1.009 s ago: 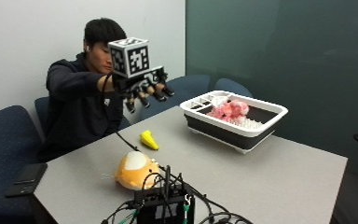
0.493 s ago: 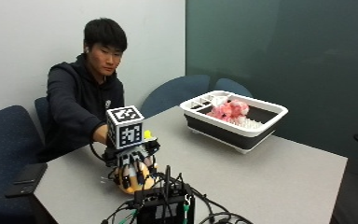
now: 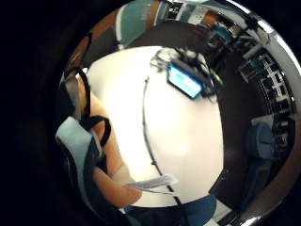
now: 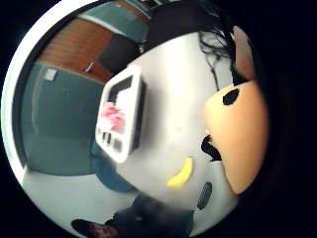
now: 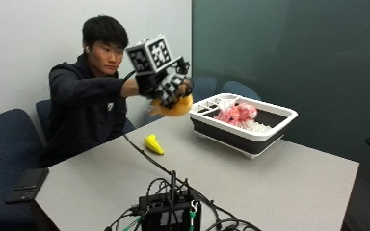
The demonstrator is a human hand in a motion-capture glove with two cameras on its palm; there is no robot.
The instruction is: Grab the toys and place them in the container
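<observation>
My gloved right hand (image 5: pixel 167 89) grips an orange plush toy (image 5: pixel 174 106) in the air, left of the container and above the table's far edge. The toy (image 4: pixel 238 139), orange with black marks, fills much of the thumb side palm view. The container (image 5: pixel 244 124) is a white and black rack holding a pink plush toy (image 5: pixel 236 113); both show in the thumb side view too, the container (image 4: pixel 119 121) with the pink toy (image 4: pixel 113 116) in it. A yellow banana toy (image 5: pixel 153 144) lies on the grey table (image 5: pixel 281 183), between the person and the container; the banana (image 4: pixel 181 173) is also visible below the palm.
A black device with a tangle of cables (image 5: pixel 170 211) sits at the table's near edge, and one cable runs across toward the person. A dark phone (image 5: pixel 27 179) lies at the left corner. Blue chairs (image 5: pixel 8 144) stand around the table.
The hand came down from the air onto the orange toy at the near part of the table, took hold of it, and has lifted it up toward the container.
</observation>
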